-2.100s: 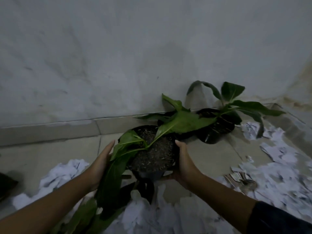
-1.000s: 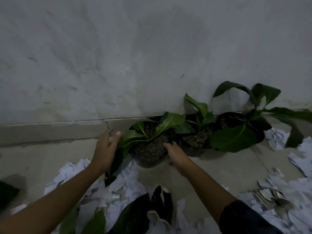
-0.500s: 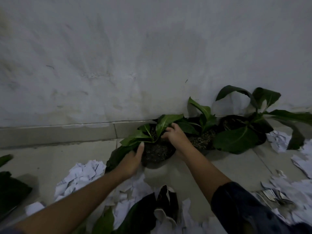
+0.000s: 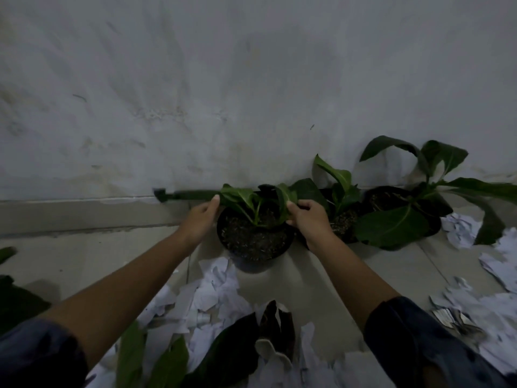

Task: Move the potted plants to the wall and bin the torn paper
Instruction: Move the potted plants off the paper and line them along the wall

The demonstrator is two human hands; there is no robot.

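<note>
I see three potted plants lined up at the foot of the wall (image 4: 223, 79). The nearest black pot (image 4: 253, 242) stands on the tiled floor (image 4: 84, 247) just in front of the skirting, touching the middle potted plant (image 4: 340, 208), with the third potted plant (image 4: 402, 208) further right. My left hand (image 4: 200, 219) lies against the pot's left rim, fingers fairly straight and reaching to a long leaf (image 4: 237, 193) that runs left along the skirting. My right hand (image 4: 309, 218) has its fingers curled, pinching an upright leaf (image 4: 285, 203) of the same plant. Torn paper (image 4: 215, 284) lies scattered across the floor in front of the pot and off to the right. A fallen plant's leaves (image 4: 223, 354) lie among the scraps near the bottom edge.
</note>
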